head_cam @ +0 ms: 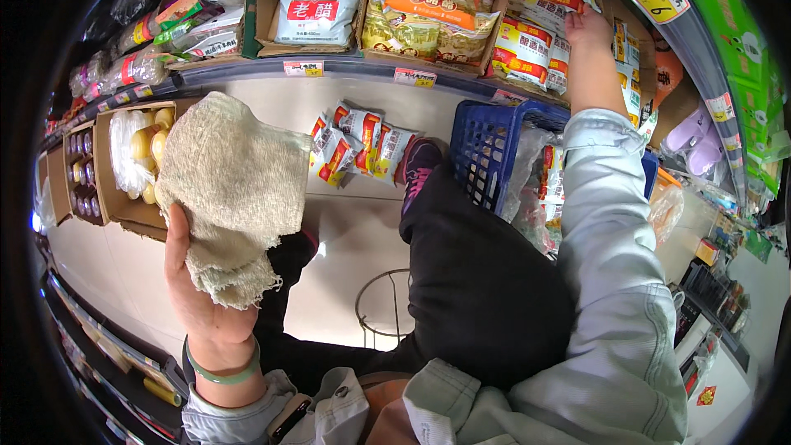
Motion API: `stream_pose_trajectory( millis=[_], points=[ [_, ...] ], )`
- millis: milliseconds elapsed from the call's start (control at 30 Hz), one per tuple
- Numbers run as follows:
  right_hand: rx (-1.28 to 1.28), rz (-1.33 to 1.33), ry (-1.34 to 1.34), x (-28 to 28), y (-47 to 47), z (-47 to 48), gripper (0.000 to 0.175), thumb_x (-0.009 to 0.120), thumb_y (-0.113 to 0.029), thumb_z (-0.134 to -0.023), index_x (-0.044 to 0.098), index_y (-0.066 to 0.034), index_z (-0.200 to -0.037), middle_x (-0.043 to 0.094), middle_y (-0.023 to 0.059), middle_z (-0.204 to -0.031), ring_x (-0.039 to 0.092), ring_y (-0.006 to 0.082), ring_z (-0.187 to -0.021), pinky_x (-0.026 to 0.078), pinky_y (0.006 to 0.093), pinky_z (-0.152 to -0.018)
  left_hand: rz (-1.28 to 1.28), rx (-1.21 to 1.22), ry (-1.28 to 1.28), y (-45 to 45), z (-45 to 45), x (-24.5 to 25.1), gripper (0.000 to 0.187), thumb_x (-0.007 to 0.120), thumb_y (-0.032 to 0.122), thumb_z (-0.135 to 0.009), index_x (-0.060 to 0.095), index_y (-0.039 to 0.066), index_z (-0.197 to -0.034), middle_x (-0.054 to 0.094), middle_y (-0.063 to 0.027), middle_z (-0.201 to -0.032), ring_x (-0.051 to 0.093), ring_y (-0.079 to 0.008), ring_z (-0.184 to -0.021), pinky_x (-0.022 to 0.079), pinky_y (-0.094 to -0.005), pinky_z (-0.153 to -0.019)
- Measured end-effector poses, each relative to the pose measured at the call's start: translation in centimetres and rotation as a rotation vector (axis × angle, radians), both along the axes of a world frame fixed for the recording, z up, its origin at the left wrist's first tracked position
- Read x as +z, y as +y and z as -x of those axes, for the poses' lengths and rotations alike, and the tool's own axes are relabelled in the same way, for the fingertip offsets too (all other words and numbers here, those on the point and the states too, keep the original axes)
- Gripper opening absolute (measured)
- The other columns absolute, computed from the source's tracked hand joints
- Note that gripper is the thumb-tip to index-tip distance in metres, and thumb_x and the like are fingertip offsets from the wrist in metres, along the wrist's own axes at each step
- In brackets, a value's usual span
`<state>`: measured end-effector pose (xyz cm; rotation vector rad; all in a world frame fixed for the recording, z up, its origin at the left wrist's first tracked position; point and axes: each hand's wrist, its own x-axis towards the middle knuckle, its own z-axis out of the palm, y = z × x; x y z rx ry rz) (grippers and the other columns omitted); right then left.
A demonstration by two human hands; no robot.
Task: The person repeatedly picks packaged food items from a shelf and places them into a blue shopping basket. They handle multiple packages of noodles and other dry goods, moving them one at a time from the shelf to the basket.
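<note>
My left hand (210, 296) holds a beige, frayed cloth (238, 173) from below, over the floor at the left. At the upper right my right hand (587, 26) reaches into a cardboard box on the shelf and touches the white, red and yellow vinegar pouches (525, 52) there; its fingertips are partly hidden against a pouch. Several similar pouches (361, 142) lie on the tiled floor beside my shoe. A blue plastic basket (488, 154) stands under the shelf, with more pouches (552, 182) and clear plastic bags in it, partly behind my right arm.
The shelf edge (352, 69) with price tags curves across the top. Boxes of other pouches (316, 12) stand along it. An open cardboard box (139, 222) of yellow-capped bottles sits on the floor at the left. A round metal stool frame (361, 315) shows between my legs.
</note>
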<state>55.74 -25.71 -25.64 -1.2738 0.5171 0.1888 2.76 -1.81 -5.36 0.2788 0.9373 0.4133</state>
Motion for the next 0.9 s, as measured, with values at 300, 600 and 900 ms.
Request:
stream_pose_trajectory(
  millis=[300, 600, 900],
  points=[
    [0.049, -0.125, -0.086, 1.7, 2.5, 1.1, 0.039, 0.038, -0.029, -0.095, 0.045, -0.0081, -0.128, 0.049, 0.0091, -0.13, 0.048, 0.0242, -0.117, 0.04, 0.0392, -0.093, 0.002, 0.008, 0.007, 0.2, 0.1, -0.1, 0.042, 0.05, 0.031, -0.095, 0.049, 0.006, -0.129, 0.058, -0.0078, -0.126, 0.054, -0.026, -0.115, 0.041, -0.0402, -0.1],
    [-0.15, -0.108, -0.117, 0.6, -1.4, 4.1, 0.022, 0.047, -0.004, -0.094, 0.048, -0.0086, -0.115, 0.057, 0.009, -0.11, 0.054, 0.0162, -0.083, 0.045, 0.0294, -0.064, -0.003, 0.046, 0.013, 0.4, 0.3, 0.4, 0.04, 0.047, 0.03, -0.097, 0.047, 0.009, -0.13, 0.056, -0.0099, -0.127, 0.056, -0.0284, -0.114, 0.045, -0.0446, -0.098],
    [-0.002, 0.104, -0.038, 0.7, -2.8, 13.7, 0.016, 0.054, 0.005, -0.087, 0.044, -0.0013, -0.099, 0.056, 0.0176, -0.103, 0.063, 0.0267, -0.089, 0.057, 0.0412, -0.072, 0.031, 0.057, 0.025, 0.2, 0.6, 0.5, 0.04, 0.049, 0.031, -0.096, 0.048, 0.009, -0.13, 0.056, -0.0099, -0.127, 0.055, -0.0289, -0.115, 0.044, -0.0458, -0.098]
  ],
)
